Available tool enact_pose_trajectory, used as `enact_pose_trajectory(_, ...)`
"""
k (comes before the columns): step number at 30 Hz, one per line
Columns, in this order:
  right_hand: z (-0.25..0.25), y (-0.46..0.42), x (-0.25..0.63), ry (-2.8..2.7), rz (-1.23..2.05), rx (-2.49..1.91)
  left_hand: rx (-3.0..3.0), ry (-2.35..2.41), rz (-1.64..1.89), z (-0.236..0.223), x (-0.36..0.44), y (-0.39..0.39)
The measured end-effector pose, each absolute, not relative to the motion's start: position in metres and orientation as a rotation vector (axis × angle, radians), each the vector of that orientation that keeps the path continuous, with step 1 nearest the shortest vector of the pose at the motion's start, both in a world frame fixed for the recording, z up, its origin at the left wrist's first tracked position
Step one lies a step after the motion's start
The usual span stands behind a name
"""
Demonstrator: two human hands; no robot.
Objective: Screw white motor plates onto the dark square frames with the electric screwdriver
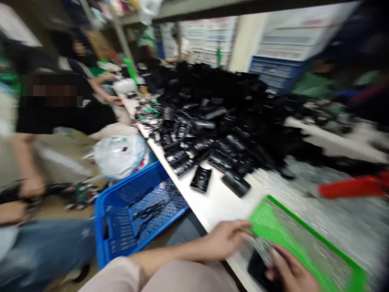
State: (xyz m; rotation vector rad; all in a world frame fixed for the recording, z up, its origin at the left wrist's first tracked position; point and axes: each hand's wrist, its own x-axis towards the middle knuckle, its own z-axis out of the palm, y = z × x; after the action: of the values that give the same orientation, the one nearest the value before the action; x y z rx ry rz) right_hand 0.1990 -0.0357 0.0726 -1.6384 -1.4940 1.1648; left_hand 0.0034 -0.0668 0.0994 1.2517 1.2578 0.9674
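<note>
Right hand (293, 271) is pinching a dark piece (258, 267) and shiny part (263, 248) by the tabletop's (220, 207) near edge, beside the green tray (264, 219). Left hand (220, 242) is reaching alongside, grip unclear. Black shells (201, 179) are lying loose beyond; completion isn't showing.

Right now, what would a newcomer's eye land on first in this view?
Most likely the great heap of black plastic parts, spread over the far half of the white table. Next, the bright colours: a blue basket below the table's left edge with dark cables inside, and a green tray at lower right, beside the right hand, which holds a blurred dark piece.
</note>
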Motion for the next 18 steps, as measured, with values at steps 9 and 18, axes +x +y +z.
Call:
enact_pose_trajectory(9,0.094,-0.040,0.181,-0.984,1.522,-1.536,1.075,1.136,0.797,0.081,0.004,-0.039)
enact_pose_trajectory(18,0.092,-0.060,0.200,-0.835,1.431,-1.482,1.041,1.072,0.707,0.082,0.028,-0.039)
